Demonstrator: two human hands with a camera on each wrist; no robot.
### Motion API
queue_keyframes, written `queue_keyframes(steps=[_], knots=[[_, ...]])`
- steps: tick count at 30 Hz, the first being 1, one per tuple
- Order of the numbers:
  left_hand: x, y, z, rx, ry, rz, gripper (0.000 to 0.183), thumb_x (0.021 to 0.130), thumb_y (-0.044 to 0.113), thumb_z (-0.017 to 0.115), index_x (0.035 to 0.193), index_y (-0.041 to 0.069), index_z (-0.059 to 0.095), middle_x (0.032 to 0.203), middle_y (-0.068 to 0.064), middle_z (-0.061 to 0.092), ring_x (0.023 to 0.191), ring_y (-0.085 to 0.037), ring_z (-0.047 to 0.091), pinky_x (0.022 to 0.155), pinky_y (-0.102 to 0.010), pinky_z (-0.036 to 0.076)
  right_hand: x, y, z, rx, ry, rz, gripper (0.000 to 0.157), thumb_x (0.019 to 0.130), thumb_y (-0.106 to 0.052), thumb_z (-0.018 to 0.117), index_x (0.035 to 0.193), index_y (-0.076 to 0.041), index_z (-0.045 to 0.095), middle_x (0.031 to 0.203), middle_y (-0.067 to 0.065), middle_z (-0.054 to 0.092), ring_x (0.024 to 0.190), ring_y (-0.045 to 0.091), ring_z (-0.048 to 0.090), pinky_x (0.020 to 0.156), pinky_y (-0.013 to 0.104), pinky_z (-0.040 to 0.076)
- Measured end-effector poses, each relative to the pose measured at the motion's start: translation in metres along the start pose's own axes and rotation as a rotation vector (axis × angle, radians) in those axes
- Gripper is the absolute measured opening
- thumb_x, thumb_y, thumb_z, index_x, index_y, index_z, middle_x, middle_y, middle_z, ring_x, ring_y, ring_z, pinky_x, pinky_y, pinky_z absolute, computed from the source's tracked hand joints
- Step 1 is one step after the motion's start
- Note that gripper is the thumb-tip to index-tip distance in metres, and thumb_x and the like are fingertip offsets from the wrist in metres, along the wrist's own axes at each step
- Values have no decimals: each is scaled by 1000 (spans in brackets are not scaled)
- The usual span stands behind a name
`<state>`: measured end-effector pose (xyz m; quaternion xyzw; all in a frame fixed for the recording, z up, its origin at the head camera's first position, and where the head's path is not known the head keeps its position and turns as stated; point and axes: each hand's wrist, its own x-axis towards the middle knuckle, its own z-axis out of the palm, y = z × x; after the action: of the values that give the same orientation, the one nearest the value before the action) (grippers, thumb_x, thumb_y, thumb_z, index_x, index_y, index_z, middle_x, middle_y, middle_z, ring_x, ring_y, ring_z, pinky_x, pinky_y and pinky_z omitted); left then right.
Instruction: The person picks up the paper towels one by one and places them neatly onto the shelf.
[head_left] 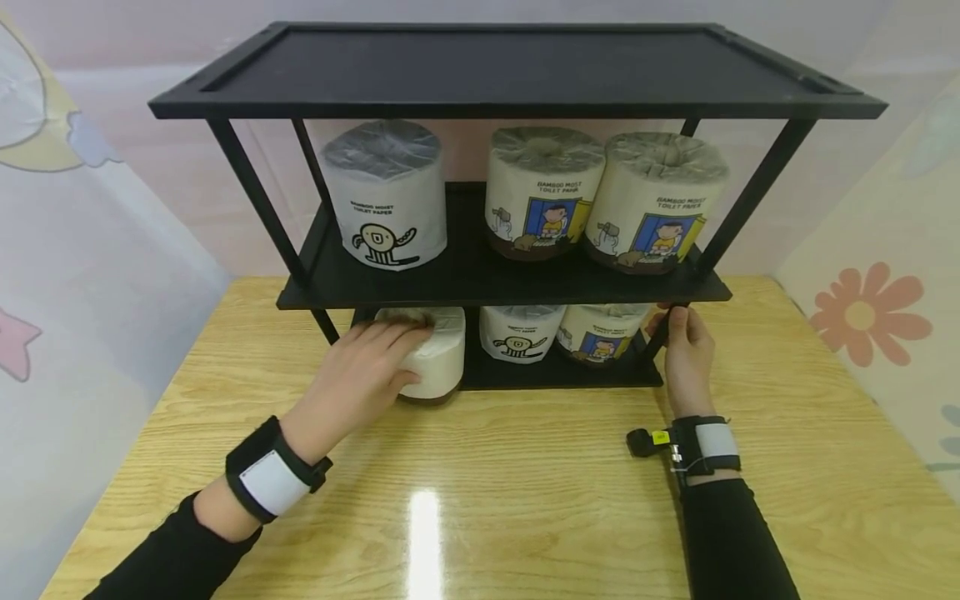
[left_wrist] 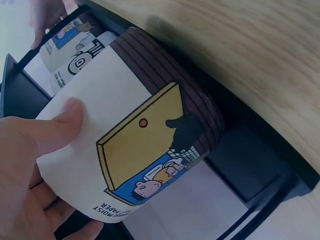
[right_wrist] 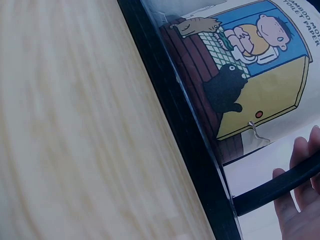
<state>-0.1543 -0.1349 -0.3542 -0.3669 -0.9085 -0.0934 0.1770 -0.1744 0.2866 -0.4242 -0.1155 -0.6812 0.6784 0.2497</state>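
My left hand (head_left: 367, 362) holds a wrapped toilet paper roll (head_left: 437, 360) at the left end of the black rack's bottom shelf (head_left: 555, 379). In the left wrist view, the thumb lies along one side of this roll (left_wrist: 135, 125) and the other fingers reach round its top end; a yellow door is printed on its wrapper. My right hand (head_left: 688, 358) grips the rack's right front post (head_left: 657, 335), low down under the middle shelf. Its fingers show behind the post (right_wrist: 280, 187) in the right wrist view. Beside the held roll stand a dog-print roll (head_left: 517, 335) and a cartoon-print roll (head_left: 600, 337).
The middle shelf (head_left: 465, 287) bears a dog-print roll (head_left: 390, 200) at left and two cartoon-print rolls, one near the centre (head_left: 542, 196) and one at right (head_left: 652, 204). A flat black top panel (head_left: 517, 71) covers the rack, which stands on a wooden table (head_left: 525, 483) against a wall.
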Motion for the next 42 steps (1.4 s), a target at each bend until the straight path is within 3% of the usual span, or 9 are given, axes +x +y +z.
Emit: queue_keyframes(steps=[14, 20, 27, 32, 38, 42], knots=[[22, -3, 9, 60, -42, -106, 61, 79, 31, 85, 132, 11, 62, 122, -9, 66, 113, -32, 59, 92, -48, 49, -2, 3, -1, -3, 7, -19, 41, 99, -41, 50, 106, -5, 66, 90, 10, 59, 86, 23, 56, 82, 28, 43], [29, -8, 12, 57, -53, -166, 59, 77, 31, 87, 129, 14, 64, 109, -11, 68, 97, -33, 64, 74, -46, 54, -2, 2, 0, -4, 8, -9, 40, 99, -43, 50, 105, -7, 66, 89, 7, 59, 88, 22, 56, 84, 28, 43], [32, -13, 20, 65, -3, -165, 53, 76, 31, 88, 118, 6, 67, 90, -12, 64, 74, -30, 63, 56, -44, 53, -1, 2, 1, 2, 11, -7, 38, 99, -41, 50, 105, -7, 66, 88, 7, 59, 87, 22, 57, 84, 28, 44], [32, -18, 26, 77, 20, -164, 48, 76, 33, 88, 111, 7, 69, 78, -7, 58, 66, -25, 59, 57, -42, 52, 0, 1, 0, -21, 3, 9, 38, 100, -42, 48, 106, -9, 66, 91, 8, 58, 88, 22, 56, 85, 28, 42], [32, -23, 26, 58, -3, -132, 50, 77, 32, 87, 116, 7, 68, 81, -8, 61, 68, -26, 60, 63, -45, 54, 1, 1, 0, -28, 4, 19, 40, 100, -42, 48, 107, -7, 66, 91, 10, 58, 89, 22, 57, 85, 29, 43], [29, -29, 22, 23, -53, -109, 54, 78, 23, 87, 125, 8, 65, 95, -11, 66, 70, -28, 61, 64, -46, 54, 1, 2, 1, -15, -2, -3, 45, 99, -42, 49, 110, -1, 63, 91, 13, 57, 88, 24, 56, 84, 30, 44]])
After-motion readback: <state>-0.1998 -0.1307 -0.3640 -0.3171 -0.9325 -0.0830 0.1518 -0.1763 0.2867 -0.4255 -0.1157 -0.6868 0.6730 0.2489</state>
